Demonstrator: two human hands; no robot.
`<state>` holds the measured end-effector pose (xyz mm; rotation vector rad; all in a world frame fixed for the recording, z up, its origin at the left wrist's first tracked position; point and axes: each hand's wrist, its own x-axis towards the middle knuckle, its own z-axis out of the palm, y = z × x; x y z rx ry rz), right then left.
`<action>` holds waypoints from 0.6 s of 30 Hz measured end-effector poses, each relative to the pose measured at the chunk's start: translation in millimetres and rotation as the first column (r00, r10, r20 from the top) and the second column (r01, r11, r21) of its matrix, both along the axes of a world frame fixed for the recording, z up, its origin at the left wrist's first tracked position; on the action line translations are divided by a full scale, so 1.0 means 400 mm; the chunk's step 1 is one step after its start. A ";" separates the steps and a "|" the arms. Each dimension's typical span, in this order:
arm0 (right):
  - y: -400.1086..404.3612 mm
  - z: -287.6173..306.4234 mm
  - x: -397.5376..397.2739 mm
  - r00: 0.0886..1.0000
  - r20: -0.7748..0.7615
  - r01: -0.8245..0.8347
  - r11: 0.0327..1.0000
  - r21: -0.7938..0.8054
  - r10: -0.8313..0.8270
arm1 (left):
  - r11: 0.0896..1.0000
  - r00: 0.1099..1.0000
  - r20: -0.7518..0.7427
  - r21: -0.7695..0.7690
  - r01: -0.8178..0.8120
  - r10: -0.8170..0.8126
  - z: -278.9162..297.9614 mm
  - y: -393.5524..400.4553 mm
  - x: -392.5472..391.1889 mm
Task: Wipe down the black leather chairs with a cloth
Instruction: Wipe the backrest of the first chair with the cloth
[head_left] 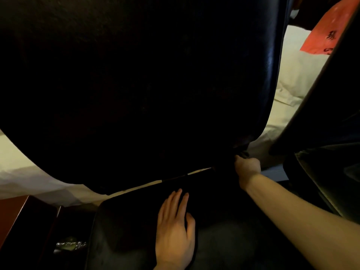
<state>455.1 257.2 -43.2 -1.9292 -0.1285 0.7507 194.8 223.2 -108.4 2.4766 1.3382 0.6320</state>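
At the lower left of the frame a dark red wooden piece of furniture [29, 217] stands beside the bed [25, 172], which has white sheets. The big black chair back [136, 84] fills the middle and top of the frame, and the black seat [126, 221] lies below it. The left hand [175, 228] rests flat on the seat near the bottom middle, with its fingers straight and spread a little, holding nothing. To the right, the right hand [248, 168] reaches to the lower right corner of the chair back and its fingers curl round a dark cloth [242, 151] there. A second black chair [327, 133] stands at the right edge. A red paper [329, 30] with dark writing lies on the bed in the upper right.
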 end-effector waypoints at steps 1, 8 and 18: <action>-0.002 0.004 0.000 0.999 0.013 -0.047 0.998 -0.033 0.048 | 1.000 1.000 -0.007 0.003 0.000 0.000 -0.001 -0.001 0.001; 0.002 -0.018 -0.153 0.958 0.175 -0.221 0.974 -0.043 0.225 | 1.000 1.000 -0.018 0.012 -0.013 0.013 0.000 0.002 0.008; -0.016 -0.014 -0.015 0.977 -0.157 0.159 0.981 0.113 -0.141 | 0.999 0.998 0.067 -0.034 0.019 -0.017 -0.006 0.003 -0.005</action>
